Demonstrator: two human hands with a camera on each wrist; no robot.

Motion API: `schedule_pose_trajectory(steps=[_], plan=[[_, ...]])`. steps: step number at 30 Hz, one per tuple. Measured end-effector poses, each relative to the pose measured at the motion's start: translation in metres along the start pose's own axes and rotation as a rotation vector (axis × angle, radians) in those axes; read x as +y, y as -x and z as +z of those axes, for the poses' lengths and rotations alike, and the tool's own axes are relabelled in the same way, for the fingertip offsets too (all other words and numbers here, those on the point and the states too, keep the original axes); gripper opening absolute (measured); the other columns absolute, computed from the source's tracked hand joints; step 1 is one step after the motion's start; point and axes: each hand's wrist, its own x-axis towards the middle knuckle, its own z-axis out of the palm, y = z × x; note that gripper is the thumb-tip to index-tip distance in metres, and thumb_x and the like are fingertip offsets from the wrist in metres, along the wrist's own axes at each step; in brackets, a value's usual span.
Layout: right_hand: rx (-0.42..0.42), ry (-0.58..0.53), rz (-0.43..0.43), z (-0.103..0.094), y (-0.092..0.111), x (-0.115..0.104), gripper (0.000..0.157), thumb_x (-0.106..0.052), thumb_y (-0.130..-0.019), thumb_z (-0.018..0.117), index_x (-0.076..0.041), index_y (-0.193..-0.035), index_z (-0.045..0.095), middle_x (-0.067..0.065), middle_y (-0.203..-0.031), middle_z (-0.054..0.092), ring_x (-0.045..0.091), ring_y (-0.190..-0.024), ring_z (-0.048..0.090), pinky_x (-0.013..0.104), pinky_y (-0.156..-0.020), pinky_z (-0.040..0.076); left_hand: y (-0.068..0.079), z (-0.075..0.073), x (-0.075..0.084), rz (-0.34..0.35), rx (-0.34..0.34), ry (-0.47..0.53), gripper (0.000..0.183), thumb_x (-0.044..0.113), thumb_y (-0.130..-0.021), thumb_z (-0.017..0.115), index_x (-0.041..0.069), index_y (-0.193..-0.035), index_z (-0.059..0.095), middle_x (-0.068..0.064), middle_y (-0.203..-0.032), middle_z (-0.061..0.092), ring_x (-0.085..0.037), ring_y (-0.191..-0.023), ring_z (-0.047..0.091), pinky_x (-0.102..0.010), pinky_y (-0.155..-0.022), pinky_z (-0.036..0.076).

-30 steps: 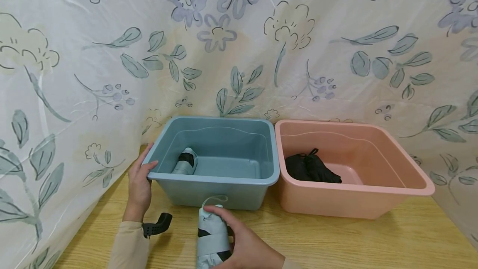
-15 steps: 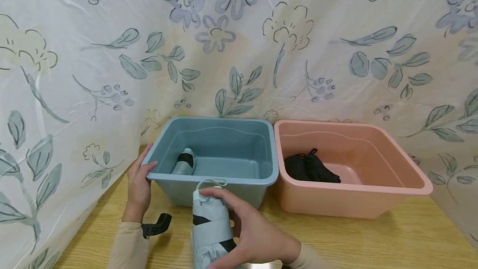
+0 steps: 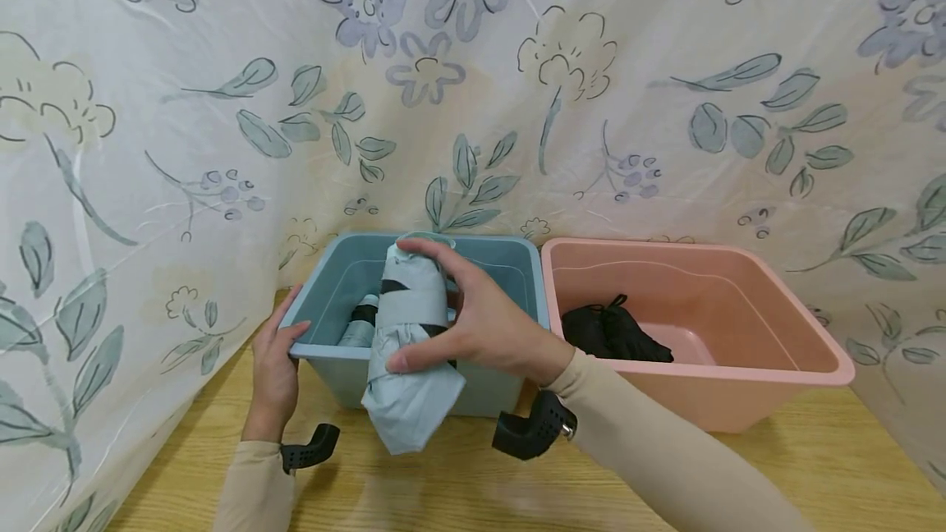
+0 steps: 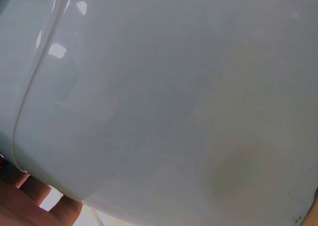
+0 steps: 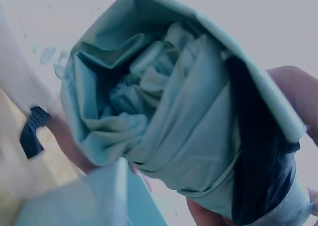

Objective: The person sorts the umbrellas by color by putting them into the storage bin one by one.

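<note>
My right hand (image 3: pixel 491 323) grips a folded light-blue umbrella (image 3: pixel 414 310) with black bands and a pale wrist loop. It is held over the front rim of a blue plastic bin (image 3: pixel 484 392), loop end toward the back. In the right wrist view the gathered cloth end of the umbrella (image 5: pixel 184 112) faces the camera. At the bin's front left corner my left hand (image 3: pixel 275 372) holds the rim, thumb on the front edge. A second light-blue folded umbrella (image 3: pixel 360 325) lies inside the bin at the left, partly hidden.
To the right, close beside the blue bin, stands a pink bin (image 3: pixel 687 396). A black drawstring pouch or bundle (image 3: pixel 613 333) lies in its left part. Both bins rest on a wooden table (image 3: pixel 628 466), with a flowered sheet (image 3: pixel 473 130) hanging behind.
My right hand has lifted the umbrella from the table in front of the blue bin, up and forward over its front rim. The left hand stays on the corner.
</note>
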Motion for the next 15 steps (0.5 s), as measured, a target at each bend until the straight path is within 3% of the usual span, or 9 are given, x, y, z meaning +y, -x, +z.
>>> schedule_pose_trajectory(steps=[7,15], plan=[[0.073,-0.02,0.088,-0.015,-0.044,0.002,0.09,-0.008,-0.068,0.083,-0.038,-0.138,0.035,0.009,-0.122,0.046,0.028,-0.102,0.055,0.042,-0.076,0.051,0.0,-0.002,0.0,0.007,-0.012,0.002,0.052,0.005,-0.095,0.034,0.019,-0.146,0.036,-0.006,-0.15,0.028,-0.028,-0.135,0.025,-0.053,-0.107,0.017],[0.151,0.088,0.225,-0.027,-0.085,0.021,0.092,-0.016,-0.066,0.086,-0.033,-0.14,0.035,0.007,-0.12,0.048,0.025,-0.101,0.053,0.035,-0.078,0.05,0.001,-0.004,0.0,0.012,-0.024,0.004,0.051,0.005,-0.096,0.034,0.019,-0.146,0.036,-0.006,-0.151,0.028,-0.027,-0.135,0.026,-0.052,-0.108,0.018]])
